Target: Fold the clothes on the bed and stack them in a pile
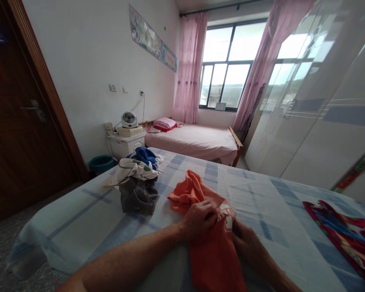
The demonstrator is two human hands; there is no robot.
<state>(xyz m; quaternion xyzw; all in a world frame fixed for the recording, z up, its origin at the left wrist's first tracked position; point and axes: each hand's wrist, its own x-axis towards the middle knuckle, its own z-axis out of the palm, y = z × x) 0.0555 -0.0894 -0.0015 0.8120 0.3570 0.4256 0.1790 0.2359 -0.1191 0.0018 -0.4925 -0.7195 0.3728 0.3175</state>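
Observation:
An orange garment (211, 251) lies on the checked blue-and-white bedsheet (255, 190) right in front of me. My left hand (199, 219) is closed on the cloth near a white print, fingers pinched into the fabric. My right hand (246, 239) grips the same garment from the right side and is partly hidden under the cloth. The far end of the garment is bunched up toward the middle of the bed.
A pile of clothes, white, blue and grey (138, 178), sits to the left on the bed. A red patterned cloth (346, 235) lies at the right edge. Beyond are a pink bed (197, 142), a nightstand with a fan (129, 119), a green bin (101, 163), a wardrobe (322, 101) and a wooden door (15, 121).

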